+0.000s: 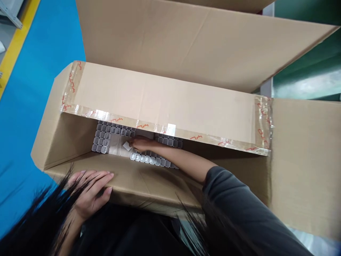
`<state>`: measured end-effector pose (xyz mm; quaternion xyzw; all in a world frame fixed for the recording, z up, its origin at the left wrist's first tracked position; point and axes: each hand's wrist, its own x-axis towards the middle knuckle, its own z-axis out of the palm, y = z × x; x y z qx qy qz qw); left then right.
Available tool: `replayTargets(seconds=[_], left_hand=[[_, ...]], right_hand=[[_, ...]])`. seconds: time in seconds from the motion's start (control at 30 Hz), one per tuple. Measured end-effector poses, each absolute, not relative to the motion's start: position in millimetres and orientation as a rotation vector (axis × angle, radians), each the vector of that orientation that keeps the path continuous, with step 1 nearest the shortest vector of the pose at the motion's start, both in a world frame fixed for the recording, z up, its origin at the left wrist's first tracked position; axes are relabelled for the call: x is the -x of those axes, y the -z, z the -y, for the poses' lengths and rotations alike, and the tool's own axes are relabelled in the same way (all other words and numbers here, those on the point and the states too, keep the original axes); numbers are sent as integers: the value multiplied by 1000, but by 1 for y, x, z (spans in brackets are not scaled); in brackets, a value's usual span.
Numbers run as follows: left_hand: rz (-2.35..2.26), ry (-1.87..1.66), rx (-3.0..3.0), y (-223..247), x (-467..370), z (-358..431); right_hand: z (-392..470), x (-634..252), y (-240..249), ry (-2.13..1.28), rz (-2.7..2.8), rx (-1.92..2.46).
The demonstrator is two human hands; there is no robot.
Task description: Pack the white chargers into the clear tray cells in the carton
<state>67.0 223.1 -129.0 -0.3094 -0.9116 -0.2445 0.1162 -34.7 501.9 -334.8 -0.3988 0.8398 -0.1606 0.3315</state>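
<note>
One large carton [165,103] is taken as the landmark; its flaps are folded outward, and clear tape with red print runs along the edge of the far flap. Left of the carton, a blue floor [32,106] with a yellow stripe is seen.

The left hand [90,190] is laid flat on the near wall of the carton, at its left end, fingers extended and slightly spread; nothing is gripped.

Inside the carton, toward its left end, rows of small clear containers [102,138] are packed with their open ends upward. The rows run along the long axis of the carton. An exact count cannot be made, since the far flap covers part of the stack; several dozen are visible.

The right hand [141,144] is reached down into the carton from the right, the forearm lying along the long axis. Its fingers are curled at a small pale piece [126,145] that lies on the containers, just left of the fingertips. Whether the piece is pinched or only touched cannot be told. The right hand is the nearer to the containers; the left is outside the carton.
</note>
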Motion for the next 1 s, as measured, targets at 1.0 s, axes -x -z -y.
replayTargets(seconds=[1.0], left_hand=[[2640, 698, 894, 135, -68, -220]], right_hand=[[-471, 0, 366, 84, -2034, 1214]])
